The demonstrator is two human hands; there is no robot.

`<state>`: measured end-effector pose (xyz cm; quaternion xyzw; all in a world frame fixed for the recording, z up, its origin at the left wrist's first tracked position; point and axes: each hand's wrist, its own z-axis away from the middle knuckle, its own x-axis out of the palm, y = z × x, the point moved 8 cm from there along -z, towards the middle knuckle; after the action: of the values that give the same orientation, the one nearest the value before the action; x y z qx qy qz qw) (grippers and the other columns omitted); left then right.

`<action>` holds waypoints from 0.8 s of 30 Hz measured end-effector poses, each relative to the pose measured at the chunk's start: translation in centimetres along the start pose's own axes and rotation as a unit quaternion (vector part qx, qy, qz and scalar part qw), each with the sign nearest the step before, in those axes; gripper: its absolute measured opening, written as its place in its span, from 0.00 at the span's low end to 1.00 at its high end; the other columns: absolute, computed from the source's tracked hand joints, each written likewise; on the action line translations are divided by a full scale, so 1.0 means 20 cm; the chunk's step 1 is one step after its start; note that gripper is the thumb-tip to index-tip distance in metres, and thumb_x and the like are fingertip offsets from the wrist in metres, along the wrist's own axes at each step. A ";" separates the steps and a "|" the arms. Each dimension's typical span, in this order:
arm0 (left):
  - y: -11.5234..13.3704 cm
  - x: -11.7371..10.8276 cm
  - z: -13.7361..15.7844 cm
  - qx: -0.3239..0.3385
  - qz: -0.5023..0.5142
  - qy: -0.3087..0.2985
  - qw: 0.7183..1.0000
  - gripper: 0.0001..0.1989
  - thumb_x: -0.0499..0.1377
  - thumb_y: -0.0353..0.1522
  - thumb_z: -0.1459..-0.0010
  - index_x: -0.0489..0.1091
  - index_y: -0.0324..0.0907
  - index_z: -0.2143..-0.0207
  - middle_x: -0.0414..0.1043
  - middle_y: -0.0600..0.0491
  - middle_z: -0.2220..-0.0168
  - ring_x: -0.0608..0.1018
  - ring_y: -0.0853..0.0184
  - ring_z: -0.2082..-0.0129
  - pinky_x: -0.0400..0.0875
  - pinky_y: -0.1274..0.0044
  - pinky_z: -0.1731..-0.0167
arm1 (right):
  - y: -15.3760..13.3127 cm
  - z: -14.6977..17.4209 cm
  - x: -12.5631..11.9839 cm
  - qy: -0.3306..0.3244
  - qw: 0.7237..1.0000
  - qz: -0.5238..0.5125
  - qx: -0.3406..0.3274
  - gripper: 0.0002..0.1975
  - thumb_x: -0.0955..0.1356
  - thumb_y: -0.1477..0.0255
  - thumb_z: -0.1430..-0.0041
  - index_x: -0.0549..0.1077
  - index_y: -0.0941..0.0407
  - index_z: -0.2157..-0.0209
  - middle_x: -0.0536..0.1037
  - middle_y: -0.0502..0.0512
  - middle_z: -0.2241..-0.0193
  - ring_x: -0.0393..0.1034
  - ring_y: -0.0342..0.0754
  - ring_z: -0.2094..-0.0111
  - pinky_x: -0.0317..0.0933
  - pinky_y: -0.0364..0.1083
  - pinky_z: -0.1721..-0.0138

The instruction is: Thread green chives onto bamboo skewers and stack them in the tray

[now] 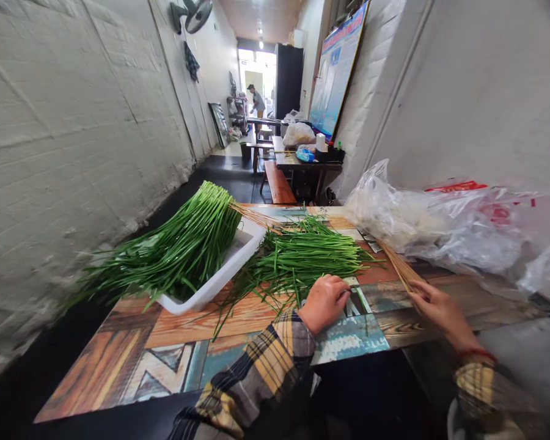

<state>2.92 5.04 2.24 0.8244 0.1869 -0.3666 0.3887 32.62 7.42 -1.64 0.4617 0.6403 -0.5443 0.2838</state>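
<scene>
A loose pile of garlic chives [316,247] lies across the table. My left hand [325,302] rests just below their cut ends with its fingers curled in; what is inside, if anything, is hidden. At the right, my right hand [440,308] has its thumb and fingers on the near end of a bundle of thin bamboo skewers [394,260], which slant away across the tabletop. A white plastic tray [211,287] on the left holds a thick stack of chives [192,235], leaves hanging over its side. More skewers [256,215] stick out from that stack's right side.
Clear plastic bags [458,226] cover the table's right side by the wall. The patterned wooden tabletop [105,366] ends close in front of me. Beyond stand a bench [278,183] and another table [297,162] with bags. A person [256,101] is far back.
</scene>
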 end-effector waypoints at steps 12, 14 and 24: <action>-0.02 -0.02 -0.02 0.007 0.038 0.023 0.999 0.10 0.54 0.30 0.39 0.75 0.41 0.63 0.75 0.50 0.63 0.75 0.66 0.61 0.68 0.75 0.57 | -0.20 0.05 -0.08 0.014 0.994 0.087 -0.070 0.19 0.61 0.69 0.40 0.74 0.55 0.51 0.80 0.58 0.65 0.74 0.51 0.67 0.61 0.46 0.66; -0.01 -0.03 -0.03 0.008 0.041 0.023 0.999 0.10 0.53 0.29 0.39 0.75 0.41 0.63 0.75 0.50 0.64 0.75 0.66 0.61 0.68 0.75 0.57 | -0.21 0.06 -0.09 0.014 0.993 0.078 -0.087 0.18 0.61 0.70 0.41 0.74 0.55 0.52 0.80 0.59 0.63 0.74 0.51 0.66 0.62 0.46 0.65; -0.01 -0.04 -0.03 0.011 0.033 0.027 0.999 0.10 0.53 0.30 0.39 0.75 0.40 0.64 0.75 0.50 0.65 0.75 0.66 0.62 0.69 0.74 0.58 | -0.25 0.14 -0.17 -0.021 0.998 -0.027 -0.053 0.18 0.64 0.66 0.44 0.76 0.54 0.54 0.74 0.50 0.79 0.66 0.46 0.77 0.56 0.45 0.72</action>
<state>2.58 5.54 2.95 0.8438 0.1656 -0.3332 0.3867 29.08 3.84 2.83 0.4170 0.6741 -0.5270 0.3066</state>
